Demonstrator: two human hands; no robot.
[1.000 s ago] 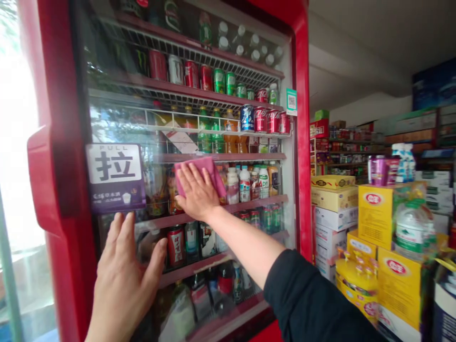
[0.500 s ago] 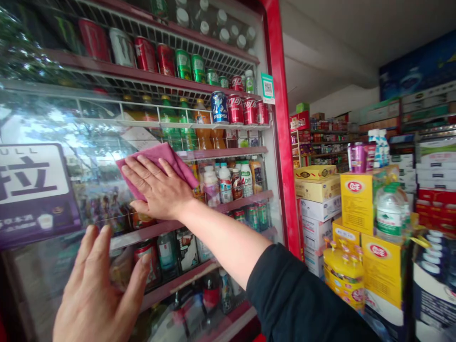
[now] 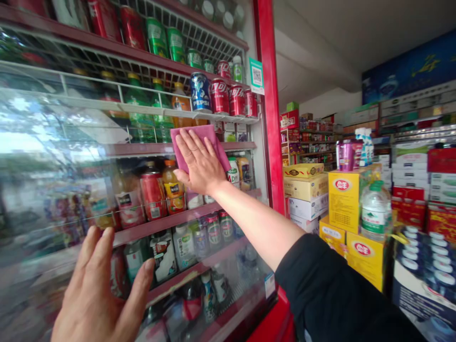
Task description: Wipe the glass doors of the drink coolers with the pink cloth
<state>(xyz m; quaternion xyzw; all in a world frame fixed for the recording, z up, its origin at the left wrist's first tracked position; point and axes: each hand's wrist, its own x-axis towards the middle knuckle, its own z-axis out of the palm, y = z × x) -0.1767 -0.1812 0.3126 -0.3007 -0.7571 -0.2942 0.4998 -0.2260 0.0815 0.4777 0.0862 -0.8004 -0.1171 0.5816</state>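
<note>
My right hand lies flat with fingers stretched on a folded pink-purple cloth, holding it against the glass door of a drinks fridge. A dark sleeve covers the upper part of that arm. My left hand is at the lower left in front of the glass, fingers apart, with nothing in it. Whether it touches the glass I cannot tell. Behind the door stand a blue Pepsi can, red cola cans, green bottles and an orange juice bottle.
The fridge's red frame runs up the door's right side, with a QR code sticker beside it. To the right are stacked yellow cartons, a large water bottle and dark bottles with white caps. Stocked shelves stand farther back.
My right hand has slid the cloth to the right across the glass, nearer the red frame. The view has shifted too. My left hand keeps nearly the same place in view.
</note>
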